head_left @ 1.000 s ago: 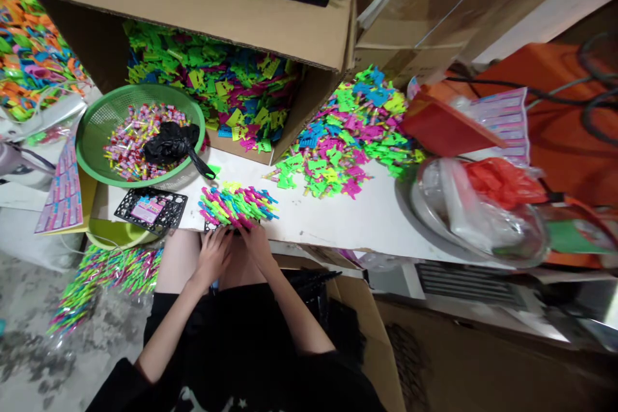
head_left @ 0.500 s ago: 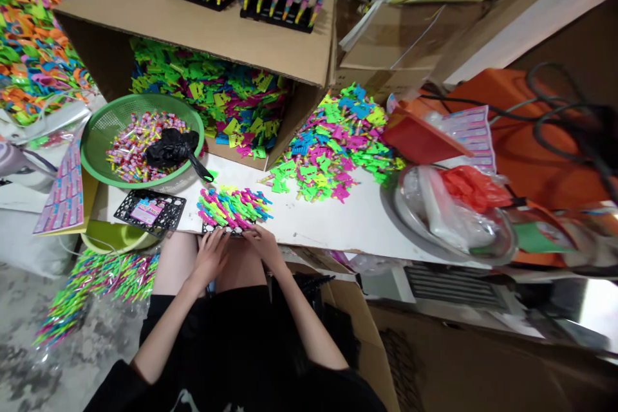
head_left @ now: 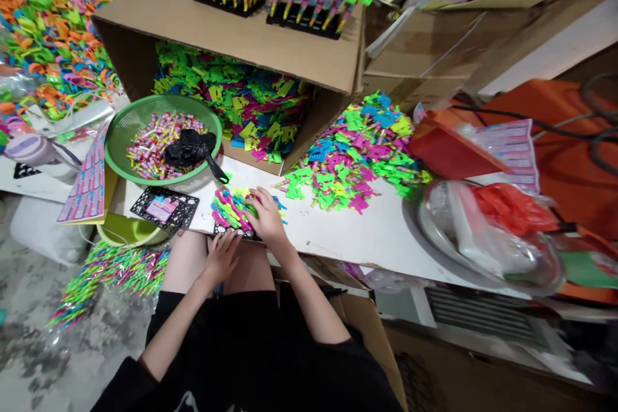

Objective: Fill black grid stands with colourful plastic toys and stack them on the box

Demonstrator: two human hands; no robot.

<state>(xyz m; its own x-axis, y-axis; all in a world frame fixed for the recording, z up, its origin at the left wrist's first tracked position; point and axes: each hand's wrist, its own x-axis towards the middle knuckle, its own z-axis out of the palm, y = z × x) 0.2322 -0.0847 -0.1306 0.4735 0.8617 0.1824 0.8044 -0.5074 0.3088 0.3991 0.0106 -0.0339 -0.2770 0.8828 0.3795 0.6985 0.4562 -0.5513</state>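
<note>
A black perforated tray (head_left: 251,234) lies at the table's front edge, loaded with a heap of small pink, green and blue plastic sticks (head_left: 226,203). My left hand (head_left: 223,257) rests on the tray's near left rim, its fingers stretched out. Over the right part of the heap, my right hand (head_left: 266,215) has its fingers apart and curved down onto the sticks. Its palm hides some of them; no stick is visibly lifted. Left of this tray is a second black tray (head_left: 186,214) with a pink printed card (head_left: 163,207) on it.
A green basket (head_left: 112,148) holds small wrapped pieces and a black plastic bag (head_left: 190,148). Behind, an open cardboard box (head_left: 299,64) contains colourful plastic parts, with upright racks on top. More parts form a pile (head_left: 357,154) at right, near a metal basin (head_left: 483,270) with bags.
My right hand has moved from the tray's near rim up onto the heap of sticks. My left hand stays at the rim. The whole view has shifted slightly.
</note>
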